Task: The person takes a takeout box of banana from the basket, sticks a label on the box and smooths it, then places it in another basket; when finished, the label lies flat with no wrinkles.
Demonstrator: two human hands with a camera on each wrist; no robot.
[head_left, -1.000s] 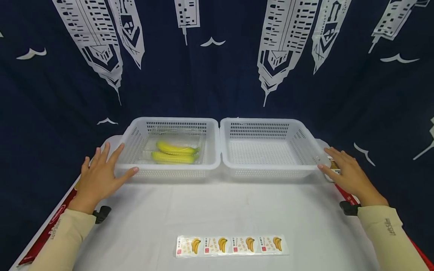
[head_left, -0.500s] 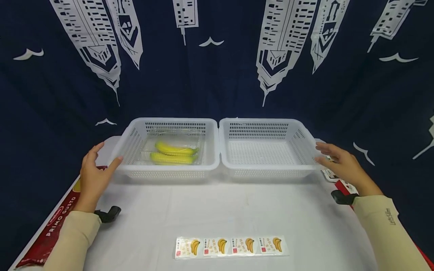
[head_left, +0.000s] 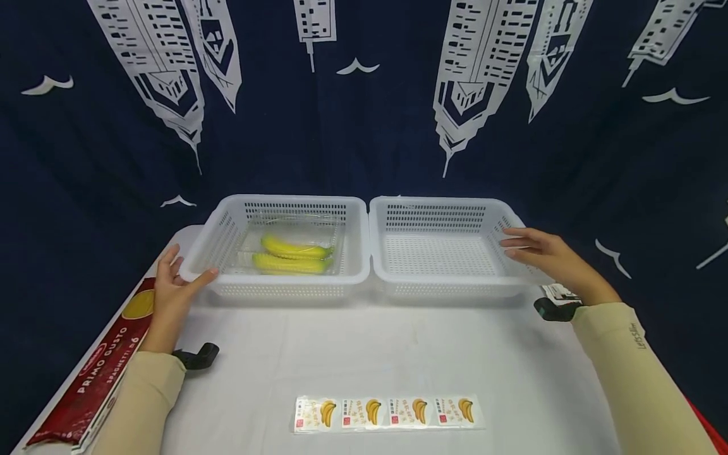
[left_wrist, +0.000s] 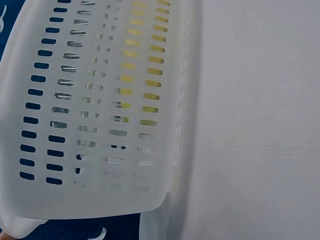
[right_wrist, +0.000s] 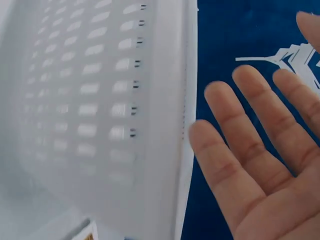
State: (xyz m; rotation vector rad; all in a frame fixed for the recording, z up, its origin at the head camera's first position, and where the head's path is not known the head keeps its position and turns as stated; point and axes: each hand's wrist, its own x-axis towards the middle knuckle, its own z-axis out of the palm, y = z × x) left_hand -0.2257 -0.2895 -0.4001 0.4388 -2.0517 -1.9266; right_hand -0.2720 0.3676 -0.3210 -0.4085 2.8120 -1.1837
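In the head view, my left hand (head_left: 170, 294) is at the near left corner of a white perforated plastic basket (head_left: 290, 287), thumb over the rim and fingers loosely bent at its outer side. Inside lies a clear plastic box (head_left: 327, 227) with a banana (head_left: 296, 246) and a second long yellow piece (head_left: 290, 263), its kind blurred by the plastic. My right hand (head_left: 546, 256) is over the right end of a second white basket (head_left: 449, 284), with nothing in its grip. Its relaxed, slightly parted fingers (right_wrist: 227, 117) show beside a white rim in the right wrist view.
A strip of banana-picture labels (head_left: 388, 414) lies on the white tablecloth (head_left: 387, 347) near the front. A red spaghetti packet (head_left: 97, 373) lies along the left edge. By the right basket is a partly hidden printed pack (head_left: 560, 292). A navy curtain (head_left: 364, 139) hangs behind.
My left hand has turned and its fingers have bent at the basket's corner. The right hand has moved left over the second basket's end. Both baskets stay in place.
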